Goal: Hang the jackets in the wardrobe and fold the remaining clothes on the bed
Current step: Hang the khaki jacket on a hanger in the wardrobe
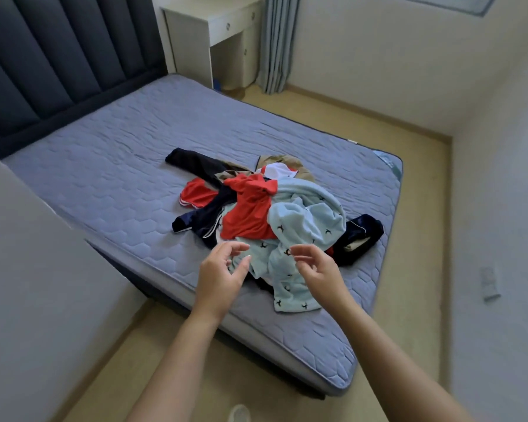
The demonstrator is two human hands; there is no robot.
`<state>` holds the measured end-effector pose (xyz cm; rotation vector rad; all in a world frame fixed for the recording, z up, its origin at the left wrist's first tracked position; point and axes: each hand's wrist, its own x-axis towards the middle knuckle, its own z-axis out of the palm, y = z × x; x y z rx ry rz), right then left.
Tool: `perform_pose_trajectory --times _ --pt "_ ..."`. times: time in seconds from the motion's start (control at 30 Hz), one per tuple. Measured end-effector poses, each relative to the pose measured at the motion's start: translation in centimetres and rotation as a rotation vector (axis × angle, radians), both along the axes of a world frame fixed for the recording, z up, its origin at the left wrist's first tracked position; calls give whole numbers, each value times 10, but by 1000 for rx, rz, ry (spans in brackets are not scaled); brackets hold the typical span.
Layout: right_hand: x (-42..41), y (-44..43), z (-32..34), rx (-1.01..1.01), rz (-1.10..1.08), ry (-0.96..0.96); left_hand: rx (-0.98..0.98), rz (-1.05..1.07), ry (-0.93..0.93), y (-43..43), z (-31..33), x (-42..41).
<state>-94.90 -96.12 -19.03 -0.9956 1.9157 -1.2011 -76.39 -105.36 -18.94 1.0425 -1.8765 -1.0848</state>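
Only the head camera here, so one angle, looking down at the bed [104, 184].

The pile of clothes [269, 205] sat in a heap near the foot end of the mattress, nothing sorted or folded yet by the look of it. A light blue top [308, 226] with little printed figures was draped over the near side, a red shirt [249, 213] lay on top in the middle, and a dark jacket [195, 166] stuck a sleeve out the back toward the headboard [58, 56]. Another dark piece [363, 236] poked out on the right. No wardrobe showed anywhere in the shot.

Both hands were out over the near edge of the heap, just above the blue top and not touching it as far as I could tell. The left hand [223, 269] had its fingers loosely curled and a bit spread, thumb apart, holding nothing. The right hand [316, 269] was much the same, fingers relaxed and half bent, thumb and forefinger close but with no cloth between them.

My guess is they were held that way to take hold of the blue top first, since it lay nearest and on top. The jackets were partly buried under it, so pulling one out directly would probably have dragged the rest along.
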Motion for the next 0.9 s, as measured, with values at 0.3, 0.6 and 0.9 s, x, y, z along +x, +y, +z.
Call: perform_pose_trajectory --times 0.3,0.6,0.9 --pt "-93 -39 -51 165 -17 20 82 -76 -192 -53 -44 -76" --pt "-154 -136 -127 513 7 171 264 -7 -402 -167 -119 -144" --pt "-174 -240 -208 591 -257 98 259 -211 -664 -305 -205 -194"
